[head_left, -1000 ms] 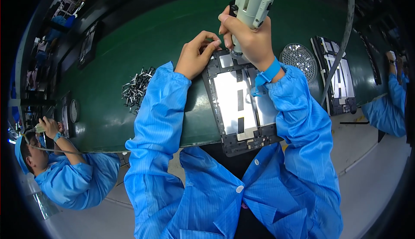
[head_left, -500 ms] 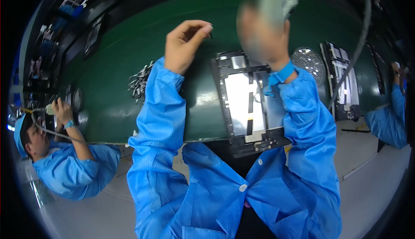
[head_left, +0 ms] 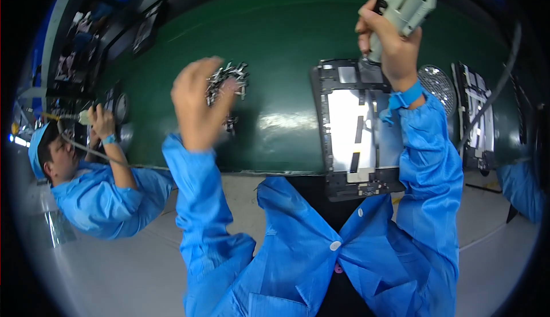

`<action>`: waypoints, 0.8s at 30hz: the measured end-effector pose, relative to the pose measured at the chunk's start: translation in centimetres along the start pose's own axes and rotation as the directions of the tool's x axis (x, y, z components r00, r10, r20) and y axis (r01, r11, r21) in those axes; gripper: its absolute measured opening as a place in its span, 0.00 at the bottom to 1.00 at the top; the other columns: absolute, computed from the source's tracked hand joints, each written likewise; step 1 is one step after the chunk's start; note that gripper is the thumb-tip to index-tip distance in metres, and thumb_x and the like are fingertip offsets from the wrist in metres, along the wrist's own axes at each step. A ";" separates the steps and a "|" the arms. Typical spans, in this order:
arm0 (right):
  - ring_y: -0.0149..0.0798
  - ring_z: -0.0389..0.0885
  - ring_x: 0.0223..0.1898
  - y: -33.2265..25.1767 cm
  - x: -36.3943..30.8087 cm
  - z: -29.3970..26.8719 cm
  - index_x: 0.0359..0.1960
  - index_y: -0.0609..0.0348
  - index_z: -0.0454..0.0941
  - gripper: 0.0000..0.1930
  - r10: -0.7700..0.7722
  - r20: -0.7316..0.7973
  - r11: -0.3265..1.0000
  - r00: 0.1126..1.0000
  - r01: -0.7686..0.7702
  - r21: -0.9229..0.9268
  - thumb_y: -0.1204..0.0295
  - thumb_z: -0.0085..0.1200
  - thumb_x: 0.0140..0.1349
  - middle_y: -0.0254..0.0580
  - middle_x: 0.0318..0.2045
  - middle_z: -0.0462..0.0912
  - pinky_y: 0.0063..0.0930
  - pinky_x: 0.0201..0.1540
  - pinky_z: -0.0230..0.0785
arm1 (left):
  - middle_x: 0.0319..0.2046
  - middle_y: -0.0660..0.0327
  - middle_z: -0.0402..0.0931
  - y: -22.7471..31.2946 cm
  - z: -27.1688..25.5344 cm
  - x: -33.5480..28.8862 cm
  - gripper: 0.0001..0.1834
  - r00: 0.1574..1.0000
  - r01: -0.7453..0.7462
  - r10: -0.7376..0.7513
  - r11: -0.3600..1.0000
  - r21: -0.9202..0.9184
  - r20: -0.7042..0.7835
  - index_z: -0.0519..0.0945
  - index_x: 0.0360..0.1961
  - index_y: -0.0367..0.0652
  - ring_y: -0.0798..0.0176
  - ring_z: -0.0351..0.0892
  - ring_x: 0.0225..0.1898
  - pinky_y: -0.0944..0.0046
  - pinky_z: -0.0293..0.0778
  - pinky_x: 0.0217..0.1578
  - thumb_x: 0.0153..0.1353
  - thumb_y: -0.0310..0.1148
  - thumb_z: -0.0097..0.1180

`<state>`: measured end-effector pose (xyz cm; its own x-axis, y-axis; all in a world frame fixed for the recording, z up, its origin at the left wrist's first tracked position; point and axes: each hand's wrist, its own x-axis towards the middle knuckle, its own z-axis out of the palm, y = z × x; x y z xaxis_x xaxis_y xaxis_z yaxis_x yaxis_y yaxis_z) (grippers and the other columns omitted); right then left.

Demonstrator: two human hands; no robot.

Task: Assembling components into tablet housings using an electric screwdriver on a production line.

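Note:
My right hand [head_left: 395, 47] is wrapped round a pale grey electric screwdriver [head_left: 408, 2], held tilted over the top edge of an opened tablet-like device [head_left: 338, 188]. Silvery panels, dark strips and a small circuit board show inside that device, which lies at the front edge of the green table. Off to the left, my left hand [head_left: 197, 105] is open and smeared by motion, thumb and fingers apart. It is beside and partly over a loose pile of small metal and black pieces [head_left: 238, 79]; nothing shows in its grip.
Right of the device lie a round dish of small shiny parts [head_left: 438, 87] and a second opened device [head_left: 478, 110]. A grey cable [head_left: 498, 82] hangs across that side. At far left a co-worker in blue [head_left: 109, 196] holds a similar tool. The table's front edge [head_left: 275, 173] runs before me.
My left hand has swung left and down to the pile, and its pinch on a small dark piece has opened. My right hand has brought the screwdriver to the device's top edge.

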<state>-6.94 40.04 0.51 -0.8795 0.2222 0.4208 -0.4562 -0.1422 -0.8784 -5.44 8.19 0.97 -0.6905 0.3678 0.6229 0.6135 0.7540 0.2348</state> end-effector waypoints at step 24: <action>0.29 0.79 0.17 -1.8 1.2 -3.3 0.31 0.62 0.81 0.07 -0.047 -0.042 0.995 0.998 0.043 -0.086 0.71 0.58 0.59 0.40 0.21 0.82 0.23 0.17 0.70 | 0.61 0.36 0.62 16.7 4.0 -8.0 0.59 0.937 0.257 -0.191 0.944 -0.206 0.291 0.59 0.67 0.33 0.38 0.60 0.65 0.45 0.62 0.60 0.40 0.57 0.74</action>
<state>-6.78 43.80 1.83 -0.8509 0.2685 0.4515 -0.4801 -0.0488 -0.8758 8.82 20.02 -3.02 -0.8762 0.3590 0.3215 0.4809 0.6940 0.5358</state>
